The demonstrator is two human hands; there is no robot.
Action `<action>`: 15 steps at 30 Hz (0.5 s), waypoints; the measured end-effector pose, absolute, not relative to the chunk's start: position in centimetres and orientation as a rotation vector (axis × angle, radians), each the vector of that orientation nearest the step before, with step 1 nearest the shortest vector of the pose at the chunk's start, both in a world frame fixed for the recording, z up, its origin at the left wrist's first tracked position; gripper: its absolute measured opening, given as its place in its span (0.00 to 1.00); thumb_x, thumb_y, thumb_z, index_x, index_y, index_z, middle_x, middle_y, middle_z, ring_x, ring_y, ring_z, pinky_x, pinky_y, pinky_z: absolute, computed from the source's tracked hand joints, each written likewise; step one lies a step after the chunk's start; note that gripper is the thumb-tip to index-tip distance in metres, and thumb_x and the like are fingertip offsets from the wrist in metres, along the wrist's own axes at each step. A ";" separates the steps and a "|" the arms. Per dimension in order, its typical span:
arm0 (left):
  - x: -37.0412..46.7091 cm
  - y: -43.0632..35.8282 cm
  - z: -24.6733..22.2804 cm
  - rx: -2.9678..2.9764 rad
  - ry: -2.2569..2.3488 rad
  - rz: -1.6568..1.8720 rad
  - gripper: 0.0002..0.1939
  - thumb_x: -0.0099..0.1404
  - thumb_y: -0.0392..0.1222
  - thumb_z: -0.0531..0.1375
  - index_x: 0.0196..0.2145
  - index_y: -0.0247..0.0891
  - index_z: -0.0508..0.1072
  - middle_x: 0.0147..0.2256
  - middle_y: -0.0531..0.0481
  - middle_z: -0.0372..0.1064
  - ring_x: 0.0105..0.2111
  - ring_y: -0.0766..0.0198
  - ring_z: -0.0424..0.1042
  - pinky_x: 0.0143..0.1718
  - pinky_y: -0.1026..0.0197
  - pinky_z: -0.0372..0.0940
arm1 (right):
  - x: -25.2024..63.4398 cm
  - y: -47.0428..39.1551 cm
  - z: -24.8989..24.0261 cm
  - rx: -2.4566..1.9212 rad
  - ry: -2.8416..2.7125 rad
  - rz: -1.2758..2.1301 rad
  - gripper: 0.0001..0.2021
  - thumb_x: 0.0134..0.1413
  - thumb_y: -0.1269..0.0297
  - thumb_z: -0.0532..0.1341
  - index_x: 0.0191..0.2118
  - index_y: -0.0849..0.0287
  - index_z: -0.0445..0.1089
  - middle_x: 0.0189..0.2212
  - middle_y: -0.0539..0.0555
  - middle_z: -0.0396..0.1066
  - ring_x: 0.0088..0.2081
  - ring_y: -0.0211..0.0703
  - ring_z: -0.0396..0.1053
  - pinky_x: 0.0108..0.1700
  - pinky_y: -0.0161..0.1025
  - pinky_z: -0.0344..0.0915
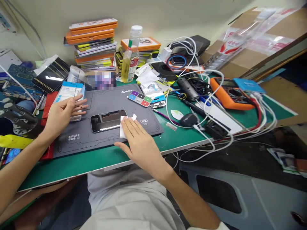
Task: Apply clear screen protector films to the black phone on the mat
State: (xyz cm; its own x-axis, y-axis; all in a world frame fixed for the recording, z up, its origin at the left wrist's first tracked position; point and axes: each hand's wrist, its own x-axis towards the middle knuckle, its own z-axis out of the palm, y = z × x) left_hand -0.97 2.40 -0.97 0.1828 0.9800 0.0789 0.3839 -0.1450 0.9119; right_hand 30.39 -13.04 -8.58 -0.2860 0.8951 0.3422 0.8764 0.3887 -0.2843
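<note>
A phone [109,120] with a dark, glossy screen lies face up on a grey work mat [96,140]. At its right end, my right hand [140,145] presses a white wipe [123,130] down under flat, close fingers, with the thumb out to the side. My left hand [62,111] is raised over the mat's left part, left of the phone. Between its thumb and fingers is a clear, thin pane with dark edges, like a glass screen protector [83,99]; its lower end is hard to make out. Behind that hand stands a blue-and-white packet [68,91].
A colour-blocked card [139,98] lies on the mat's upper right. Behind stand a bottle of yellow liquid [129,65] and stacked orange boxes [92,40]. Tangled white cables [223,86], a black mouse-like device [189,120] and an orange multimeter [231,94] crowd the right. A yellow-handled tool [15,141] is at left.
</note>
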 end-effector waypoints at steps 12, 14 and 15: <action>-1.0 2.4 -0.6 1.627 1.330 0.882 0.38 0.91 0.72 0.63 0.77 0.37 0.84 0.69 0.32 0.90 0.62 0.40 0.96 0.55 0.45 0.94 | 33.9 -9.6 -8.5 -1.328 -2.185 0.033 0.24 0.93 0.69 0.60 0.79 0.57 0.86 0.79 0.65 0.84 0.78 0.62 0.86 0.82 0.62 0.83; -1.1 2.4 -0.8 1.622 1.331 0.875 0.38 0.89 0.73 0.65 0.76 0.39 0.85 0.68 0.31 0.91 0.61 0.38 0.96 0.56 0.41 0.95 | 36.4 -10.4 -8.2 -1.219 -2.192 -0.022 0.23 0.91 0.74 0.59 0.69 0.52 0.92 0.69 0.59 0.92 0.68 0.57 0.94 0.72 0.54 0.91; -1.1 2.3 -0.9 1.618 1.330 0.874 0.37 0.89 0.72 0.65 0.75 0.39 0.86 0.67 0.31 0.91 0.61 0.37 0.96 0.57 0.40 0.95 | 37.7 -10.4 -7.8 -1.214 -2.185 -0.034 0.22 0.91 0.73 0.61 0.65 0.52 0.94 0.63 0.58 0.95 0.63 0.57 0.96 0.68 0.53 0.93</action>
